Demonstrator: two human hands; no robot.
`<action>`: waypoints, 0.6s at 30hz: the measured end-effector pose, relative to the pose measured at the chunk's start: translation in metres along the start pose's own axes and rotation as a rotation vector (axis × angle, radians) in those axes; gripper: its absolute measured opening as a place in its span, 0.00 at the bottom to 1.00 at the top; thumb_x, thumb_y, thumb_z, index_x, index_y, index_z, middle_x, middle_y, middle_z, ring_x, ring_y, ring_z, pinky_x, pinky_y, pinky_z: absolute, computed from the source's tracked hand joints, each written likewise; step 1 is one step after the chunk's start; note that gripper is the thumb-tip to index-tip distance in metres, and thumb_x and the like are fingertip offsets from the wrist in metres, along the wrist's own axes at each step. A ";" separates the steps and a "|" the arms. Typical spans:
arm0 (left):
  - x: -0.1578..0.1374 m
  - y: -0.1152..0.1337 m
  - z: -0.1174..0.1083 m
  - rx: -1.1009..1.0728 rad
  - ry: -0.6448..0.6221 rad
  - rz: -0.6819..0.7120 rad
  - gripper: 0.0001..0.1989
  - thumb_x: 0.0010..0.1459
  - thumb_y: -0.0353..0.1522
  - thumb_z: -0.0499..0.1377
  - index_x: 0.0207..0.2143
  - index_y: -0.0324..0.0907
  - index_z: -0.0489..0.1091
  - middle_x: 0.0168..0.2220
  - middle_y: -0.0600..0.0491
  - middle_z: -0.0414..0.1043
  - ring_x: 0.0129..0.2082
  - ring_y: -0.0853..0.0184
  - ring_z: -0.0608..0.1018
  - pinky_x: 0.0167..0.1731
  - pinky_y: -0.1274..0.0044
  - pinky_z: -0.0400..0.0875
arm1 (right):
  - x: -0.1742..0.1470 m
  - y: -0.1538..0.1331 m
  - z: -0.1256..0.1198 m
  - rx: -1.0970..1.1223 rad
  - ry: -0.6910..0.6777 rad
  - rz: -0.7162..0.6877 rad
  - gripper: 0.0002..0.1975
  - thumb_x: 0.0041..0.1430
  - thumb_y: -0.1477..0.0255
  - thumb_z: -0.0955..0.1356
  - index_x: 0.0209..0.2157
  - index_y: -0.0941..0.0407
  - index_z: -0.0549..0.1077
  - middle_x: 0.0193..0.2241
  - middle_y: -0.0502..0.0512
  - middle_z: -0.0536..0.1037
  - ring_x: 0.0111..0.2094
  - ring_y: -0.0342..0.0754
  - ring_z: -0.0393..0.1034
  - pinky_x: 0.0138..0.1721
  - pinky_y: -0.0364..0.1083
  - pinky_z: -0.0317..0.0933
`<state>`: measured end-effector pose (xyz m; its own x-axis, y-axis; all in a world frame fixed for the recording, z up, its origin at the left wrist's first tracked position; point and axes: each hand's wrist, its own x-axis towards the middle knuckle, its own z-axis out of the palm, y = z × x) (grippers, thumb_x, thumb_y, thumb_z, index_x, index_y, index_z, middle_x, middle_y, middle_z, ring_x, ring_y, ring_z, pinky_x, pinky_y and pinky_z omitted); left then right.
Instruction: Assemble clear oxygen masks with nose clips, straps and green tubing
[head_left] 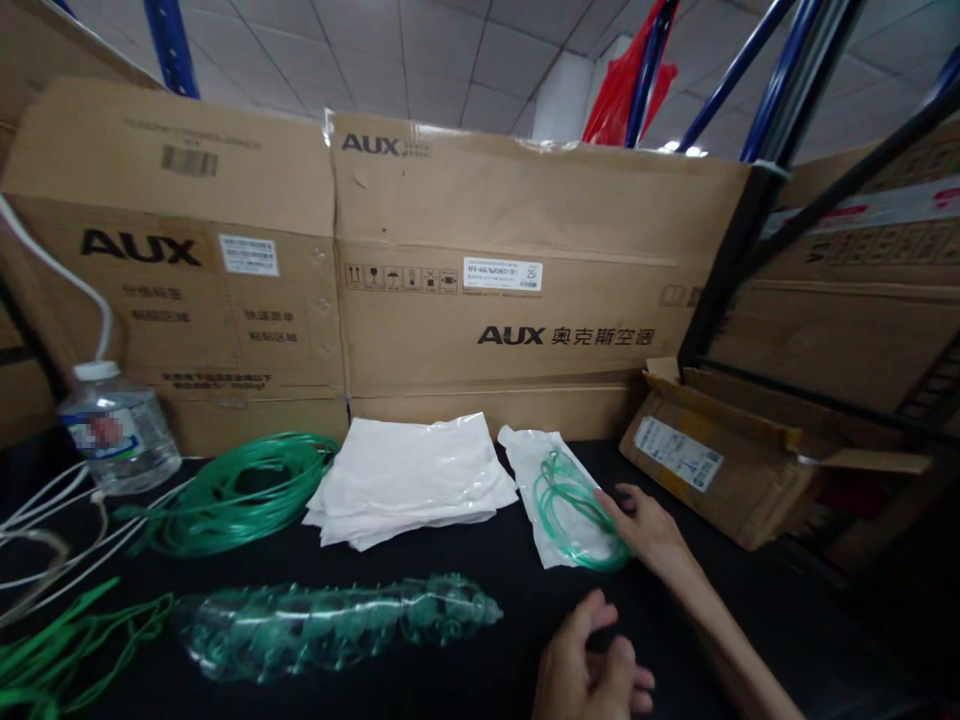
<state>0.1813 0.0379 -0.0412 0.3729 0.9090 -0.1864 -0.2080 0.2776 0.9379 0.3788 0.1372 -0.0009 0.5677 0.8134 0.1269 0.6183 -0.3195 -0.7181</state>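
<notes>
Left hand (571, 667), empty, fingers loosely curled apart; right hand (646, 522) at green tube (553, 492) over white bag (525, 449), grip unclear; apparently positioning, next calling for steady fingers.

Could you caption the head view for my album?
Right hand at a green coil on a white pouch, left hand nearby.

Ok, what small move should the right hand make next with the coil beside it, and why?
Probably the right hand should ease the thin green coil inward: its lower right loops seem to spill past the edge of the white packet, and that hand's fingertips are already at them.
</notes>
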 end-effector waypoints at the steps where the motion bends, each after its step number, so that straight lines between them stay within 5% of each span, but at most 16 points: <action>1: 0.014 0.003 0.007 -0.123 0.033 -0.050 0.26 0.63 0.30 0.60 0.62 0.32 0.68 0.64 0.33 0.68 0.37 0.62 0.86 0.36 0.76 0.80 | 0.007 -0.002 0.002 0.018 -0.027 0.016 0.15 0.67 0.62 0.71 0.49 0.58 0.75 0.47 0.57 0.79 0.45 0.52 0.76 0.49 0.57 0.71; 7: 0.050 0.020 0.017 -0.398 0.168 -0.117 0.28 0.65 0.19 0.50 0.68 0.31 0.58 0.66 0.29 0.61 0.37 0.64 0.87 0.41 0.76 0.80 | 0.024 -0.002 0.001 0.226 -0.141 0.084 0.12 0.68 0.66 0.71 0.48 0.58 0.75 0.46 0.55 0.79 0.41 0.50 0.77 0.41 0.51 0.74; 13: 0.039 0.028 0.012 -0.569 0.217 -0.093 0.16 0.68 0.22 0.52 0.57 0.32 0.64 0.60 0.30 0.68 0.38 0.60 0.87 0.46 0.71 0.82 | -0.012 0.019 -0.019 0.515 -0.240 0.174 0.09 0.70 0.69 0.70 0.46 0.59 0.74 0.39 0.52 0.79 0.35 0.45 0.76 0.36 0.47 0.74; 18: 0.046 0.034 0.017 -0.627 0.236 -0.089 0.10 0.69 0.23 0.53 0.51 0.38 0.62 0.59 0.36 0.69 0.40 0.64 0.87 0.48 0.77 0.80 | -0.012 0.008 -0.020 0.583 -0.318 0.298 0.12 0.71 0.64 0.69 0.46 0.59 0.75 0.37 0.52 0.79 0.32 0.44 0.75 0.32 0.45 0.73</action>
<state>0.2069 0.0839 -0.0124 0.2201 0.8980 -0.3809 -0.6977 0.4178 0.5819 0.3877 0.1150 0.0057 0.4263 0.8627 -0.2722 0.0215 -0.3105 -0.9503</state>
